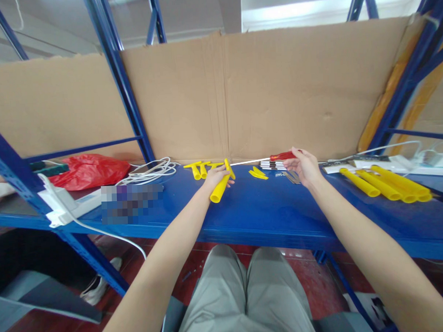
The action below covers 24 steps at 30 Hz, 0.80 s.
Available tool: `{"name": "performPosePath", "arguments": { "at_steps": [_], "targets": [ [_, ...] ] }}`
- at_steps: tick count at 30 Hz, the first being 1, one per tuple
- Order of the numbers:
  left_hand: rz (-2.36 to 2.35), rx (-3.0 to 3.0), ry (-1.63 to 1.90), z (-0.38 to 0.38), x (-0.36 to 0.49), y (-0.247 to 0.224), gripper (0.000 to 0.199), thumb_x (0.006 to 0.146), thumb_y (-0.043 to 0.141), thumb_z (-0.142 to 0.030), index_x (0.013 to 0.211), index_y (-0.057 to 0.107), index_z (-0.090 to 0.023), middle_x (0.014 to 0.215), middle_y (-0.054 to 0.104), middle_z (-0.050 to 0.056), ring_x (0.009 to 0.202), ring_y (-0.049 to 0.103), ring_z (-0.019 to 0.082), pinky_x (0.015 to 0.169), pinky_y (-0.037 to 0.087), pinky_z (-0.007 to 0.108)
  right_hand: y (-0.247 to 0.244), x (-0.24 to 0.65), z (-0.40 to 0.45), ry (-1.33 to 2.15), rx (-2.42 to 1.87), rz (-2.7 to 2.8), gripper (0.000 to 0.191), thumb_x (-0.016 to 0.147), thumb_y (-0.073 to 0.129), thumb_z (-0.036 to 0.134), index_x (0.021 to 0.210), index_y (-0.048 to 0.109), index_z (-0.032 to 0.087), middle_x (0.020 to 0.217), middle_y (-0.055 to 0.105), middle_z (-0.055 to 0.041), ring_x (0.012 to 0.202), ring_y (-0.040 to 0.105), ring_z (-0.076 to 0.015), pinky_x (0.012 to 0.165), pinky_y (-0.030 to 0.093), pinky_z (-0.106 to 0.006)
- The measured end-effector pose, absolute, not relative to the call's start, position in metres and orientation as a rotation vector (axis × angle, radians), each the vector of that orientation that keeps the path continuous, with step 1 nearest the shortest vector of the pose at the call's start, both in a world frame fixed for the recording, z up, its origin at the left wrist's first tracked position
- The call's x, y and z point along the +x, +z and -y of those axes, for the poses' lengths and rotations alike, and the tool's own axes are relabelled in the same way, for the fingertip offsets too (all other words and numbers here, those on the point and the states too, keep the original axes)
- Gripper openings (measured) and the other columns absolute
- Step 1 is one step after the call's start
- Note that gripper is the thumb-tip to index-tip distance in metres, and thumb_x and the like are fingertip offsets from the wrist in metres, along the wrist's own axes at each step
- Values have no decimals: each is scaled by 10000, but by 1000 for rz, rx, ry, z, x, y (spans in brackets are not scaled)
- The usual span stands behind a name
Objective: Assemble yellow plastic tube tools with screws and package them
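My left hand (215, 178) is wrapped round a yellow T-shaped tube handle (219, 189), its open round end facing me. In my right hand (304, 166) is a screwdriver (281, 155) with a red handle. Its long shaft points left and reaches the head of the T-shaped handle; whether the tip touches a screw is too small to tell. Behind my left hand several more yellow T-shaped handles (197, 172) lie on the blue shelf. Between my hands are small yellow plastic pieces (258, 173). Flat grey metal pieces (291, 177) lie just below my right hand.
Several yellow tubes (389, 183) lie at the right. On the left are a red plastic bag (90, 170), coiled white cable (152, 172) and a white power strip (75, 202). A cardboard sheet (295, 91) stands behind the blue shelf (267, 220). A person's shoe (98, 286) shows at lower left.
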State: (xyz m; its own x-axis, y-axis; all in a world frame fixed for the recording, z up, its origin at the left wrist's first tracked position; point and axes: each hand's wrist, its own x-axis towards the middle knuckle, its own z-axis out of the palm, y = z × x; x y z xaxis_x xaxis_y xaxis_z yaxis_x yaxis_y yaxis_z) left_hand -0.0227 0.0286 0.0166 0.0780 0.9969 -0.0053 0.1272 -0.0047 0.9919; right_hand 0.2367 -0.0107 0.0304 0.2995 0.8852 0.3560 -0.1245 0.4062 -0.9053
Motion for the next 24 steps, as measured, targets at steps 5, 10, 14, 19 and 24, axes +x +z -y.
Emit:
{"name": "performPosePath", "arguments": {
  "at_steps": [5, 10, 14, 19, 24],
  "targets": [
    [-1222, 1317, 1119, -28, -21, 15, 557, 831, 582, -95, 1373, 453, -115, 1001, 700, 150, 503, 656, 128, 436, 487, 187, 30, 240, 8, 842, -889, 954, 252, 775, 673, 411, 765, 535, 201, 469, 598, 30, 452, 587, -111, 436, 458, -184],
    [-1201, 1328, 1140, -29, -21, 11, 544, 835, 572, -88, 1367, 463, -116, 999, 699, 148, 479, 643, 112, 410, 465, 169, 30, 239, 10, 834, -901, 964, 204, 808, 639, 359, 737, 545, 192, 453, 582, 30, 434, 575, -100, 444, 449, -170],
    [-1200, 1311, 1129, -30, -20, 11, 558, 830, 578, -89, 1373, 453, -120, 1003, 698, 147, 479, 644, 115, 397, 459, 168, 29, 238, 11, 825, -902, 954, 183, 835, 606, 315, 719, 549, 185, 450, 576, 26, 414, 552, -90, 444, 440, -166],
    [-1210, 1275, 1144, -30, -20, 12, 563, 819, 620, -108, 1362, 475, -139, 999, 701, 134, 500, 652, 116, 414, 458, 163, 29, 243, 8, 843, -931, 970, 194, 831, 616, 334, 727, 540, 189, 459, 579, 25, 427, 559, -99, 462, 448, -178],
    [-1234, 1317, 1127, -29, -21, 13, 539, 812, 623, -114, 1337, 502, -126, 996, 701, 136, 489, 651, 122, 435, 480, 183, 38, 255, 11, 1056, -1154, 928, 248, 883, 539, 301, 673, 526, 171, 449, 576, -4, 413, 539, -105, 437, 417, -189]
  ]
}}
